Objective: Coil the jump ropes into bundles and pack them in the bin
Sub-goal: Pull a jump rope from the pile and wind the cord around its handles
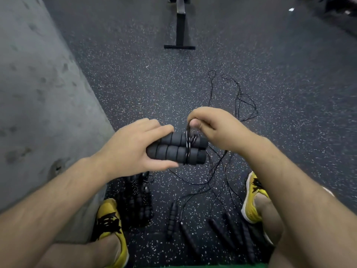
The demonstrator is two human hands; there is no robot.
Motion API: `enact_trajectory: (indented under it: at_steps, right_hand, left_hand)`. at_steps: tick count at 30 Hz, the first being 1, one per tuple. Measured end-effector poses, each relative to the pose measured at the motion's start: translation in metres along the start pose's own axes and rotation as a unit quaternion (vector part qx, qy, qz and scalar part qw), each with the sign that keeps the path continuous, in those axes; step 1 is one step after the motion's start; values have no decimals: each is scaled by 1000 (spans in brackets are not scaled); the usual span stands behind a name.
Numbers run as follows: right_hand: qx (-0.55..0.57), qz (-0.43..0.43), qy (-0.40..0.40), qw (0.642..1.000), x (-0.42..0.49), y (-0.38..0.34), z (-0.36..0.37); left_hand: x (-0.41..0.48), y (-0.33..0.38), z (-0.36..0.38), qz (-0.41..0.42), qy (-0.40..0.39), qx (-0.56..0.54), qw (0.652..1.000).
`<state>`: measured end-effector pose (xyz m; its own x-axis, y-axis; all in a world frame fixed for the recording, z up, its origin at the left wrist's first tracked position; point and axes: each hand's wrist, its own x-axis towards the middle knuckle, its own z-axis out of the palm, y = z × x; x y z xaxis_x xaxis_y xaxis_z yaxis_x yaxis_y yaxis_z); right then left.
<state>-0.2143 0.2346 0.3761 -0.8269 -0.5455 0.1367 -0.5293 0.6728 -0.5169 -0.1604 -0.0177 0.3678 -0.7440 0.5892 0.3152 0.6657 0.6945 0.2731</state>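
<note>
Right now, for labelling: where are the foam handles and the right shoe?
foam handles [173, 152]: head view, middle of the lower handle.
right shoe [249, 204]: head view, yellow side of the upper.

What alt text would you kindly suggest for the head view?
A left hand grips two black ribbed foam jump-rope handles; the right hand pinches thin black cord wound around them. More ropes lie on the speckled floor.

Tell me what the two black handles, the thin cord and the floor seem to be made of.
The handles look like soft foam: matte black, ribbed into rounded segments. The cord wound around them seems plastic-coated cable: thin, black, slightly glossy, keeping springy loops; its core is hidden. The floor looks like rubber gym matting: dark, matte, pale-speckled.
</note>
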Motion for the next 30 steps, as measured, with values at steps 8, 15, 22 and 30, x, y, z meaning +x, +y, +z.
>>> enact_trajectory:
  at_steps: [8,15,22,30]
  right_hand:
    - [192,70,-13,979,9,-25,21]
    - [255,96,17,962,18,-39,29]
    - [157,162,-41,973,23,-38,54]
    - [118,153,-111,975,6,-65,62]
  left_hand:
    - [-2,-2,-15,-78,84,5,993]
    - [-1,-6,-13,-109,88,13,990]
    - [2,-11,-8,-145,105,43,983]
    - [-3,-36,-9,-215,93,160,959]
